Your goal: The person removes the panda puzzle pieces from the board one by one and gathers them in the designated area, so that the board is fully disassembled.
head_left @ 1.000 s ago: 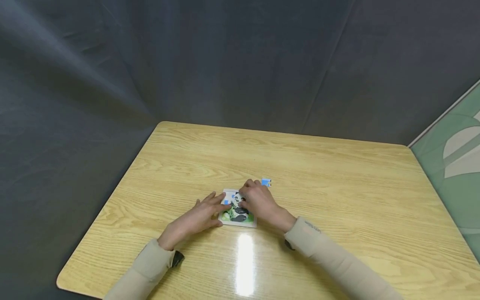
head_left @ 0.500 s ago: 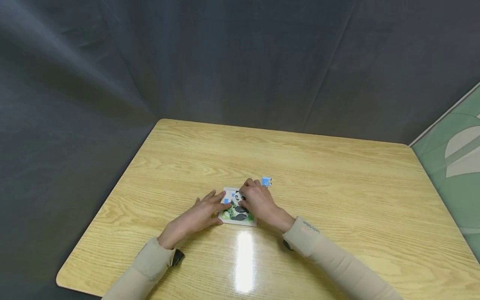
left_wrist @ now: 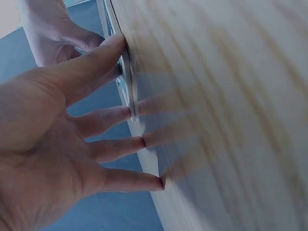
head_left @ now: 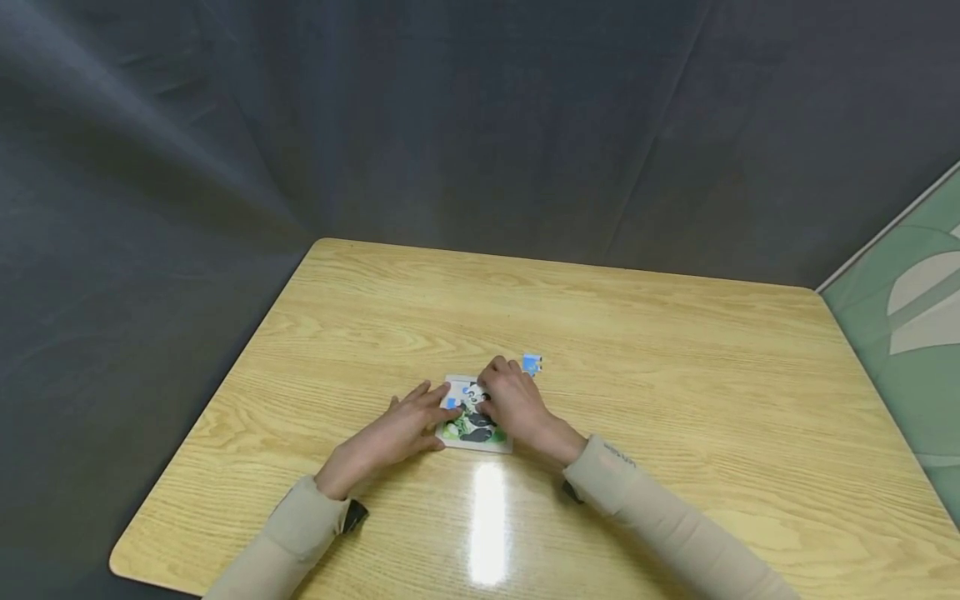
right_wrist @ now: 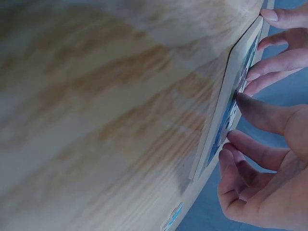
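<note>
A small framed jigsaw puzzle (head_left: 476,435) with a panda picture lies flat on the table. My left hand (head_left: 401,429) steadies its left side with straight, spread fingers; in the left wrist view, the thumb (left_wrist: 103,55) touches the frame's edge. Over the upper right of the picture, my right hand (head_left: 517,404) pinches a puzzle piece with panda-face print (head_left: 475,395) between thumb and index finger. The right wrist view has both fingertips down at the puzzle surface, the other fingers curled. That piece is largely hidden by the hand.
A loose blue puzzle piece (head_left: 532,364) lies on the table just beyond my right hand. The wooden table (head_left: 675,400) has a dark curtain (head_left: 480,133) behind it and on the left. A green patterned panel (head_left: 915,317) stands at the right.
Both hands stay in nearly the same place on the puzzle. The view shifts slightly; the loose piece has not moved on the table.
</note>
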{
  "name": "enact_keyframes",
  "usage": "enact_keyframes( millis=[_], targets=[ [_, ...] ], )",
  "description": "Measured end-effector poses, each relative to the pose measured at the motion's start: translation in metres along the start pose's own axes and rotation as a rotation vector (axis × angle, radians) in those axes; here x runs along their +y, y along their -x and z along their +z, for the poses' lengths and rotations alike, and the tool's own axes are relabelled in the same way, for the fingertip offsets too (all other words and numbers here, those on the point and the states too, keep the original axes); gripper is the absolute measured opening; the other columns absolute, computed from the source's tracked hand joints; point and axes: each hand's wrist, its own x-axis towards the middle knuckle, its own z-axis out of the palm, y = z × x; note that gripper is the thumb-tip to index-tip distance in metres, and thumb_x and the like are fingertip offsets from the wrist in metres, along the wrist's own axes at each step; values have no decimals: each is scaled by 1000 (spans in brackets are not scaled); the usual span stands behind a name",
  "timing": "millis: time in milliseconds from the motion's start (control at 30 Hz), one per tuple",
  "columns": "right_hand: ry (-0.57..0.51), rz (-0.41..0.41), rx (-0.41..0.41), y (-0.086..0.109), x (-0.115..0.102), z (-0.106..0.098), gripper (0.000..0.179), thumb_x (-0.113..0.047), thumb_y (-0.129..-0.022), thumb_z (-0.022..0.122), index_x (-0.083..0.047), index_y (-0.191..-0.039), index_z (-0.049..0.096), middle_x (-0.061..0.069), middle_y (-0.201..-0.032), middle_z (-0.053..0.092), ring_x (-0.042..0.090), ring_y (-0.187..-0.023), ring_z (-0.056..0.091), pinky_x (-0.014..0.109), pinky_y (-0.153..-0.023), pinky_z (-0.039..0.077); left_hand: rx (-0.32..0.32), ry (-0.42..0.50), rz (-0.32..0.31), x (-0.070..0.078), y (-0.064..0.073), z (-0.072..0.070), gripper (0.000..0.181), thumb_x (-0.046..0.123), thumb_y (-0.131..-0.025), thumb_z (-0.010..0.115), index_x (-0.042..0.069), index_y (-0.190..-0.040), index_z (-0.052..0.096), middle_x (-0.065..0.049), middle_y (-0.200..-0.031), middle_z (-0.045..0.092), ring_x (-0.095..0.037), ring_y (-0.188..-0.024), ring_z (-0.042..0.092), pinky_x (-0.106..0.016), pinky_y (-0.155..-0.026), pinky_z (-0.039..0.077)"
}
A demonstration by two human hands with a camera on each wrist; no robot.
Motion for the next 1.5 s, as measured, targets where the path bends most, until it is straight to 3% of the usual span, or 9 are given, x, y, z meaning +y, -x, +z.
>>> enact_keyframes(
  millis=[300,733,1067,1500],
  targets=[
    [4,-51,34,1,2,1,32,-9,-74,83,3,-100,68,13,-94,62,26,-83,56,36,-71,51,-1,-5,4,0,0,-1,50,21,-88,68,13,-136,56,-17,-155,25,-47,-141,16,-79,-95,22],
    [-33,-126,-38,0,9,-3,34,-5,-78,79,2,-109,68,13,-102,63,25,-91,58,32,-75,53,4,-17,11,1,1,0,50,21,-88,69,13,-136,57,-19,-155,26,-49,-140,17,-80,-92,23],
    [-39,-120,-7,-1,12,-4,36,-6,-75,82,-1,-108,70,11,-99,63,23,-86,57,30,-71,52,11,-21,24,1,1,-1,50,21,-88,69,12,-136,57,-19,-154,27,-50,-139,18,-80,-93,23],
    [-29,-144,-70,-4,13,-9,33,-4,-78,79,-2,-110,70,11,-99,62,22,-88,56,31,-73,51,9,-14,19,0,1,-1,50,21,-88,69,12,-135,57,-19,-154,27,-50,-139,19,-80,-93,24]
  ],
)
